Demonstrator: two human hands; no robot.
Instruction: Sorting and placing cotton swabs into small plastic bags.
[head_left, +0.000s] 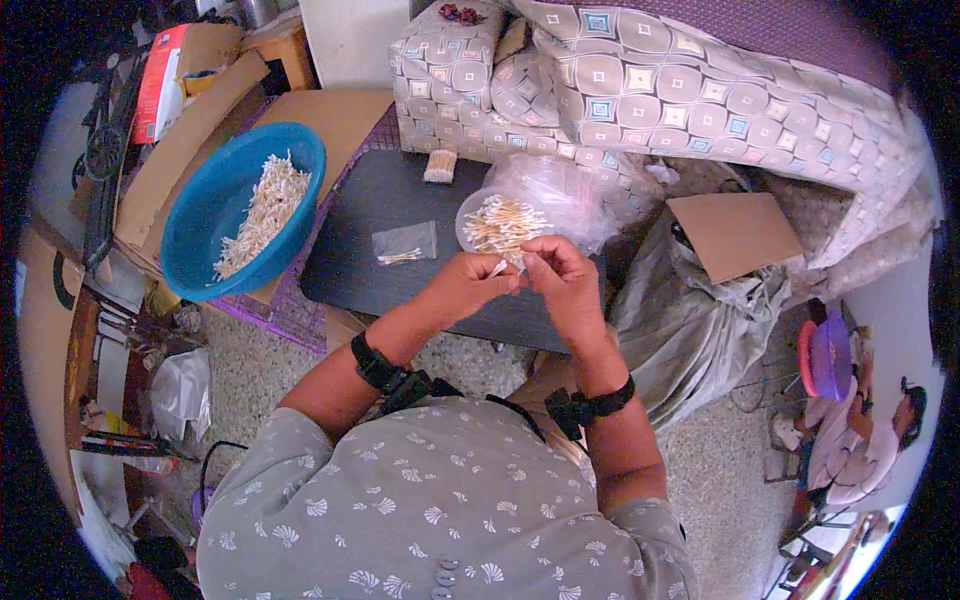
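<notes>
Over the near rim of a round whitish bowl [463,222] heaped with cotton swabs [505,222], my two hands come close together. My left hand [472,288] is closed in a pinch, and the white tip of a cotton swab [497,268] pokes up from its fingers. My right hand [568,282] is also closed, thumb and fingers pressed together beside the left fingertips; what it holds is hidden. Left of the bowl, a small clear plastic bag [420,238] lies flat with a few swabs in it. A bundle of swabs [440,167] rests near the table's far edge.
All this stands on a dark table [350,220]. At left, a blue basin [190,215] holds many loose swabs. Clear plastic sheeting [560,185] bunches behind the bowl. A patterned sofa [640,80] backs the table; a cardboard piece [735,235] tops a grey sack. Another person sits far right.
</notes>
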